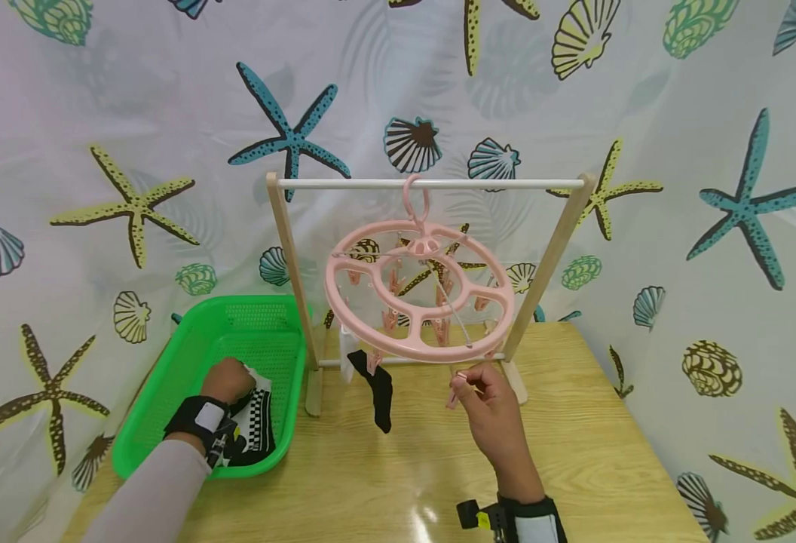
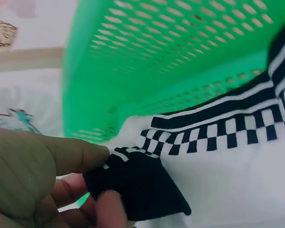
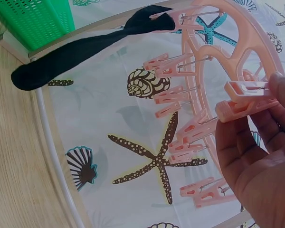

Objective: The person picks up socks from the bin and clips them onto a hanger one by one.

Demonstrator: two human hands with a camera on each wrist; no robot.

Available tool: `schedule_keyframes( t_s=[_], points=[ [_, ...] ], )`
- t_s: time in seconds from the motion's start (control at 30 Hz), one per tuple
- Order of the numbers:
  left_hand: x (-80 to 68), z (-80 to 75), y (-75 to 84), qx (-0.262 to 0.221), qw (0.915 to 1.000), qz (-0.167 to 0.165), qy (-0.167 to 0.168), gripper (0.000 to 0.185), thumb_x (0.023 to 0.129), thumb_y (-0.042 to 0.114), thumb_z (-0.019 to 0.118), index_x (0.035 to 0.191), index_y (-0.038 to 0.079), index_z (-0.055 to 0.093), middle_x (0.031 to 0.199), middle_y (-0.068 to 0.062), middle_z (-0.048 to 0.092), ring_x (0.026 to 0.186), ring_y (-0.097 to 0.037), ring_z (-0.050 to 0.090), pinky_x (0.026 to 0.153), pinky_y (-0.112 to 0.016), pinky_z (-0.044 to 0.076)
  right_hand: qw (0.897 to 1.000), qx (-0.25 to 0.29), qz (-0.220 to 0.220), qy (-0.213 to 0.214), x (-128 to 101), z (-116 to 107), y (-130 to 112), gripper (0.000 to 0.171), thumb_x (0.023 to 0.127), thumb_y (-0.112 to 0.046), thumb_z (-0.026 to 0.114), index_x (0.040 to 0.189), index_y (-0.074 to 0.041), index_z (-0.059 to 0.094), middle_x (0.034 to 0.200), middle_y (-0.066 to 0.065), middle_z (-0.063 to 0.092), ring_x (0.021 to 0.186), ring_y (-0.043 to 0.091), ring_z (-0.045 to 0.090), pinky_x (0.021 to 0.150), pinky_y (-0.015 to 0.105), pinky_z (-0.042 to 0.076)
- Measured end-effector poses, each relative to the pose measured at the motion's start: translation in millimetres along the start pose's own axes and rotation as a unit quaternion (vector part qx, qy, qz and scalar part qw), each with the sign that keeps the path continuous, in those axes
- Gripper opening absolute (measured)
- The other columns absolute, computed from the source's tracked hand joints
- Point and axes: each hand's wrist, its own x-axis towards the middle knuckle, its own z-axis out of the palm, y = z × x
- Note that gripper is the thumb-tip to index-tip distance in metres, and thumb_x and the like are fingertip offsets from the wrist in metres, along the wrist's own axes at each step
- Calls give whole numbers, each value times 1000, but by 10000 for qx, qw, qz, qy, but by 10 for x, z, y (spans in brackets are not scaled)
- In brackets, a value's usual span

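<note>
My left hand (image 1: 227, 381) is down in the green basket (image 1: 197, 324), its thumb and fingers pinching the black edge of a black-and-white checked sock (image 2: 213, 137). More of that cloth (image 1: 260, 415) lies beside the hand. My right hand (image 1: 496, 411) pinches a pink clothespin (image 3: 247, 95) at the near right rim of a round pink drying hanger (image 1: 398, 343). Nothing shows between that clothespin's jaws. A black sock (image 1: 382, 396) hangs from another clip on the hanger's near left side, with a white piece (image 1: 347, 354) hanging behind it.
The hanger hooks onto the white rail (image 1: 344, 184) of a wooden stand (image 1: 552, 256). Several pink clips (image 3: 171, 95) dangle beneath its ring. The basket stands left of the stand on a wooden table (image 1: 595, 445). A sheet printed with starfish and shells (image 1: 398, 83) hangs behind.
</note>
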Motion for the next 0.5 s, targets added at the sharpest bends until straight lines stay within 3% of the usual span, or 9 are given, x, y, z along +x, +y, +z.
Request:
schedule_keyframes(
  t_s=[0.07,0.13,0.23,0.3,0.5],
  points=[
    [-29,-24,53,-74,10000,58,31,33,83,3,51,57,14,34,55,2,28,49,-13,27,48,-26,25,10000,11,8,5,-3,6,-2,5,97,1,60,92,3,59,79,16,64,71,19,63,61,28,46],
    [-83,-53,121,-108,9997,151,154,26,86,5,52,60,3,47,57,-5,41,50,-15,36,48,-27,31,10000,25,21,8,-5,10,-4,5,97,1,60,92,3,58,80,17,64,70,19,63,60,28,46],
    [-176,-98,235,-335,9988,190,295,24,90,9,54,93,-13,63,84,-25,63,64,-27,57,55,-37,45,10000,41,-1,-29,-5,16,-5,5,97,1,60,93,4,58,80,18,63,71,21,63,60,28,47],
    [-243,-124,301,-505,9973,340,412,34,94,12,55,118,-12,61,107,-29,64,81,-34,63,65,-43,50,10000,24,-9,-32,-7,20,-4,5,97,1,59,93,3,58,80,18,64,71,21,63,61,29,47],
    [-473,-183,466,-1229,9870,775,683,35,103,24,54,126,-1,60,109,-21,63,94,-35,62,71,-45,49,10000,74,-21,38,-22,40,13,5,97,2,59,92,2,58,79,17,64,72,20,63,63,29,47]
  ],
)
